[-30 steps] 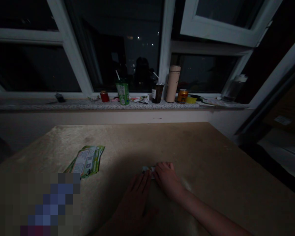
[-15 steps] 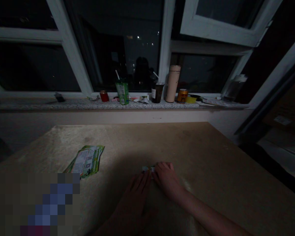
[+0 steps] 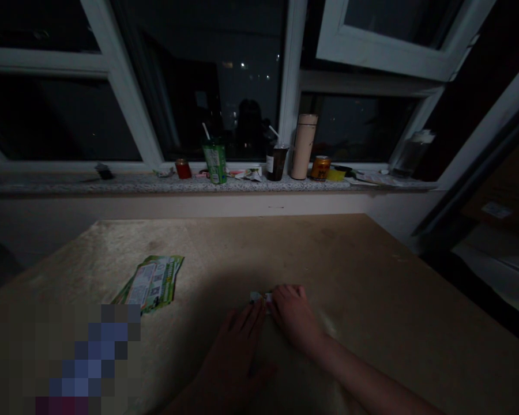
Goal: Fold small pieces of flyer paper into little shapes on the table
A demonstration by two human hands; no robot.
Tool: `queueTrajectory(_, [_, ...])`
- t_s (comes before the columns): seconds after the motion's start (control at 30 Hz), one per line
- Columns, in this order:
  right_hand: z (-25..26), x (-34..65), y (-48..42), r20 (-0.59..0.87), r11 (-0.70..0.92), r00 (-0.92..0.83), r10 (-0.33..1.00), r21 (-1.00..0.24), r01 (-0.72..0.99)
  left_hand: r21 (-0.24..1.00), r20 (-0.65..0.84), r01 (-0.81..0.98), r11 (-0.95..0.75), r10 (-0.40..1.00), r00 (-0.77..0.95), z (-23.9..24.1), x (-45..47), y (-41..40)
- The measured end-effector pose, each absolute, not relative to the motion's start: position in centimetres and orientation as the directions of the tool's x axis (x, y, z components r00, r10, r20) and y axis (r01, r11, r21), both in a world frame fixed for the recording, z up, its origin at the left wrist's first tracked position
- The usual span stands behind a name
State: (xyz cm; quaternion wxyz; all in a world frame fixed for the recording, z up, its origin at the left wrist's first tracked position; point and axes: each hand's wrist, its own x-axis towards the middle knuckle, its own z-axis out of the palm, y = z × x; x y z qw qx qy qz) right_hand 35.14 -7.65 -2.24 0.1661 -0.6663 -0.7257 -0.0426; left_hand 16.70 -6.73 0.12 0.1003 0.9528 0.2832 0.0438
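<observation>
your hands have barely moved: left hand (image 3: pixel 237 349) flat, right hand (image 3: pixel 294 317) curled, its grip impossible to tell, both at the small wrapper (image 3: pixel 255 297) on the table (image 3: pixel 337 248), open room ahead; green packets (image 3: pixel 158 282) bear unreadable print.

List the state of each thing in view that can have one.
Small printed piece: partly covered
Left hand: palm-down, extended, against it
Right hand: curled over its right end
Green packets: lying, overlapping
Green cup: upright, straw in
Dark cup: upright, straw in
Flask: upright
Orange can: upright
Red jar: upright
Clear bottle: capped
Upper-right window: open
</observation>
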Motion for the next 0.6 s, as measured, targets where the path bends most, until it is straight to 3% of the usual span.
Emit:
queueTrajectory(0.13, [-1.8,36.0,-7.9,0.336,0.15,-0.028,0.942,-0.344,0.927,0.219,0.029,0.53,-0.819,0.548,0.836,0.0,16.7,-6.8])
queueTrajectory(0.23, [-0.8,37.0,-8.8,0.353,0.268,-0.099,0.93,-0.472,0.84,0.224,0.036,0.52,-0.824,0.54,0.841,-0.2,16.6,-6.8])
queueTrajectory(0.37, [0.4,37.9,-10.4,0.343,0.461,-0.342,0.875,-0.372,0.806,0.236,0.052,0.502,-0.832,0.527,0.848,-0.6,16.6,-6.8])
queueTrajectory(0.6, [0.2,38.4,-11.8,0.291,0.46,-0.373,0.881,-0.338,0.821,0.294,0.035,0.506,-0.811,0.538,0.842,-0.7,16.6,-6.8])
